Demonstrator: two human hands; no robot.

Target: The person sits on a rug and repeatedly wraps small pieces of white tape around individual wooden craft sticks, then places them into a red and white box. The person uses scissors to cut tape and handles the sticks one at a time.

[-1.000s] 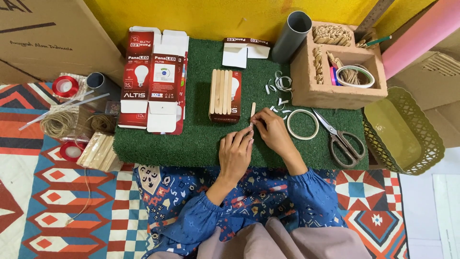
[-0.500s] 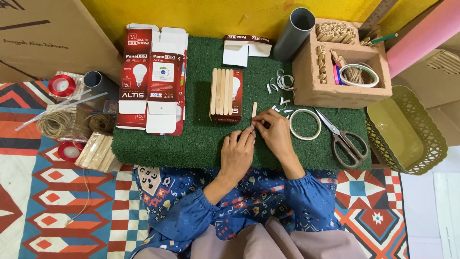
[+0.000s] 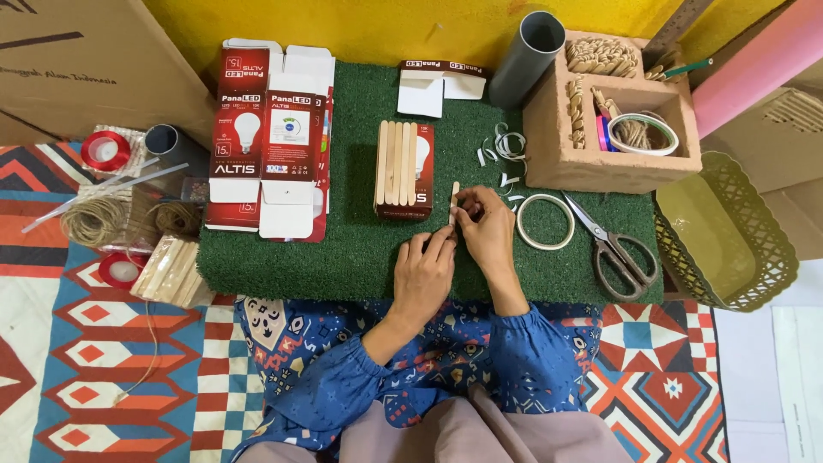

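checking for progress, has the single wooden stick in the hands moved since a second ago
No. The single wooden stick lies just right of the stick-covered box, as before, with both hands on it.

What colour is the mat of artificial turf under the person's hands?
Dark green: the artificial turf mat shows best in the head view, under both hands.

Flattened red-and-white cartons point(image 3: 270, 137) lie left on the green mat, another point(image 3: 441, 81) behind.

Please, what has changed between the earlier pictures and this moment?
Very little. Both hands stay on the single wooden stick on the green mat; the right hand sits slightly higher along it, the left hand keeps its place. The scissors and tape ring have not moved.
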